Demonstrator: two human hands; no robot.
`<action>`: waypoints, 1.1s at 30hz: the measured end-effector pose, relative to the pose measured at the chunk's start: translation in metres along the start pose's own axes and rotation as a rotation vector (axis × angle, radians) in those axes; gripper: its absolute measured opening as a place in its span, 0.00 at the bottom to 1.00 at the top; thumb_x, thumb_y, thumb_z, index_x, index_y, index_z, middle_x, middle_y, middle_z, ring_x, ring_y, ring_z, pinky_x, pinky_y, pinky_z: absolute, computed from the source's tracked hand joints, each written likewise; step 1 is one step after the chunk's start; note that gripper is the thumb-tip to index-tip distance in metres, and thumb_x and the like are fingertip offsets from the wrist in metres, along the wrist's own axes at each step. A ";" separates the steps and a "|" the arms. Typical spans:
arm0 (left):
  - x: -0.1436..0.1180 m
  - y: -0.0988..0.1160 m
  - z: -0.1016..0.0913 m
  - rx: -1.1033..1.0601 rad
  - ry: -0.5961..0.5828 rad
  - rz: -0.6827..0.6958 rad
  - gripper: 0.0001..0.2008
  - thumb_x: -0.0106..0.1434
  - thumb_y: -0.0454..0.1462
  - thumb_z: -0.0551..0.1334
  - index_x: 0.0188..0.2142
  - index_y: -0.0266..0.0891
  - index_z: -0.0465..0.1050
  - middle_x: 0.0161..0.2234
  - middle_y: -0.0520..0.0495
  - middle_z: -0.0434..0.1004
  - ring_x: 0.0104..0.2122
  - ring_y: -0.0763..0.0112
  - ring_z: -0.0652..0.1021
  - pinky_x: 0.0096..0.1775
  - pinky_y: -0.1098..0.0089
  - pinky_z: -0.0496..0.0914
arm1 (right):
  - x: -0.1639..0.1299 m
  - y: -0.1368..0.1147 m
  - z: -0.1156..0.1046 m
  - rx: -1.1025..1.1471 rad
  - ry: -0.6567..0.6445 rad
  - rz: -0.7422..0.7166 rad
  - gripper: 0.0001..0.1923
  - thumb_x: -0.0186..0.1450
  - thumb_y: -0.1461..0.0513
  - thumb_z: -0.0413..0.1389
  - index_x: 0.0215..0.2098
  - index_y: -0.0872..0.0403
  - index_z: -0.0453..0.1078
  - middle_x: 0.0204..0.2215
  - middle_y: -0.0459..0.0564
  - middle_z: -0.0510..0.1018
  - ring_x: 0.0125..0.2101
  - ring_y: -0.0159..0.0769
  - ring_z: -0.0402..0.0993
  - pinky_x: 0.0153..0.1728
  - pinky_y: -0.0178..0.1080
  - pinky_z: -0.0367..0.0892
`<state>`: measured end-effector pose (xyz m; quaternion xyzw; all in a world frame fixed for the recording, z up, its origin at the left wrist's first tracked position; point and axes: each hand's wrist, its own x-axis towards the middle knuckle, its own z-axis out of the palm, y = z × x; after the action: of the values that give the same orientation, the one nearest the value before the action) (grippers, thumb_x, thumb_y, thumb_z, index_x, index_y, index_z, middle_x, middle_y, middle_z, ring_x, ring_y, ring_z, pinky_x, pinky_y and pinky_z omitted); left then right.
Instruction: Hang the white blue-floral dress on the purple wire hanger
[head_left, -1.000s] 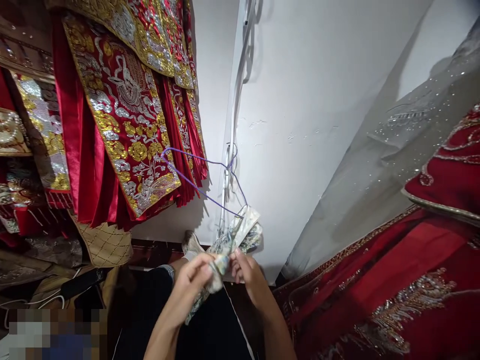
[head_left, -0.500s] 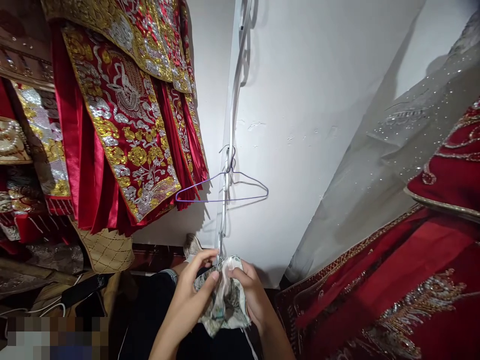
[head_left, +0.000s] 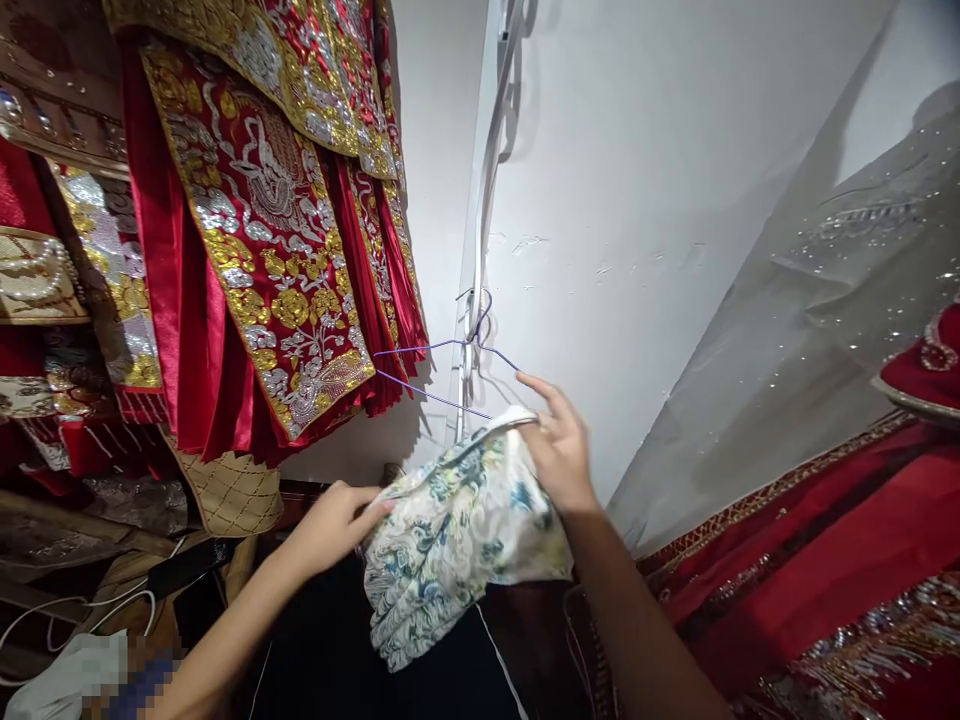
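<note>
A white garment (head_left: 465, 530) with a blue, green and yellow print hangs between my two hands, one end higher on the right. My left hand (head_left: 341, 525) pinches its left upper edge. Near the top right corner my right hand (head_left: 559, 450) grips the cloth, with a finger stretched out to the hanger's right side. The thin purple wire hanger (head_left: 431, 393) hooks onto a white rail, and its right end is hidden behind my right hand and the cloth. A white cord trails below the garment.
Red robes (head_left: 277, 250) with gold and silver embroidery hang at the left. A sheer glittering cloth (head_left: 810, 300) and red beaded fabric (head_left: 810, 520) fill the right side. The white rail (head_left: 484, 190) runs along the wall. White cables (head_left: 112, 605) lie at lower left.
The garment, bunched low in both hands before, is now raised and spread open. My right hand has moved up and right to the hanger, which has tilted. My left hand has moved left.
</note>
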<state>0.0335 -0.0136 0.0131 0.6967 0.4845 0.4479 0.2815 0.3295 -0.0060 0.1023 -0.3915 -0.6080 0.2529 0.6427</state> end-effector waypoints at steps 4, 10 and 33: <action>0.003 -0.025 -0.027 0.539 -0.425 -0.132 0.21 0.64 0.50 0.57 0.22 0.39 0.70 0.22 0.47 0.74 0.23 0.66 0.73 0.28 0.70 0.59 | 0.031 0.071 0.032 -0.168 -0.132 0.003 0.29 0.64 0.57 0.56 0.64 0.51 0.65 0.61 0.54 0.71 0.61 0.47 0.65 0.59 0.47 0.61; -0.007 -0.044 -0.032 0.602 -0.541 -0.206 0.14 0.65 0.43 0.54 0.36 0.42 0.78 0.36 0.44 0.82 0.37 0.59 0.79 0.41 0.67 0.68 | 0.026 0.113 0.013 -0.299 -0.340 -0.008 0.18 0.67 0.57 0.54 0.53 0.49 0.74 0.53 0.51 0.79 0.55 0.46 0.73 0.58 0.47 0.63; 0.065 0.054 -0.046 0.636 -0.092 0.350 0.13 0.64 0.42 0.59 0.27 0.39 0.76 0.56 0.39 0.74 0.56 0.51 0.74 0.56 0.56 0.69 | 0.015 0.053 -0.065 -0.423 -0.222 -0.005 0.13 0.68 0.53 0.53 0.41 0.51 0.74 0.38 0.48 0.81 0.40 0.42 0.75 0.38 0.38 0.65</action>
<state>0.0236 0.0245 0.1009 0.8413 0.4597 0.2842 -0.0087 0.4031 0.0236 0.0714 -0.4858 -0.7154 0.1598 0.4761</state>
